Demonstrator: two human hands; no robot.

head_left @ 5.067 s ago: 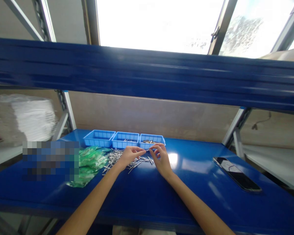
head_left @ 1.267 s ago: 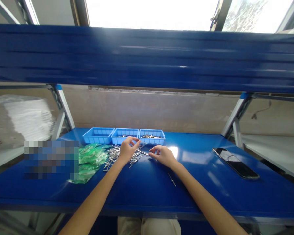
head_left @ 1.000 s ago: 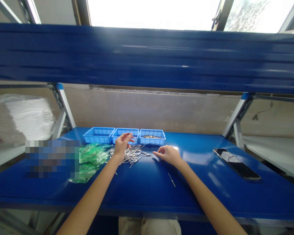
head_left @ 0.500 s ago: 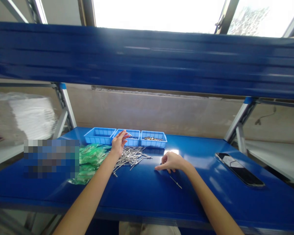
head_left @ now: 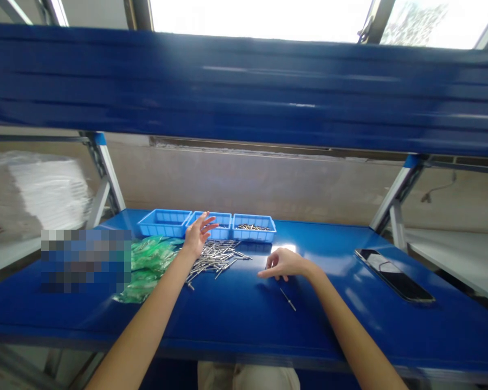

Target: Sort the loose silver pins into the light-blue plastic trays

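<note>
metal pins (head_left: 215, 257): thin shiny rods heaped on glossy blue worktop (head_left: 236, 319), before three light-blue plastic trays (head_left: 209, 225) | left hand (head_left: 197, 236): raised over middle tray, fingers spread, empty | right hand (head_left: 283, 264): loosely curled, fingertips down, grip unclear; lone pin (head_left: 287, 299) just beside | green bags (head_left: 148, 265) left

Shiny metal pins (head_left: 215, 257) by the fingers; glossy blue surface (head_left: 236, 319); plastic trays (head_left: 209, 226); crinkly green plastic bags (head_left: 148, 262).
</note>
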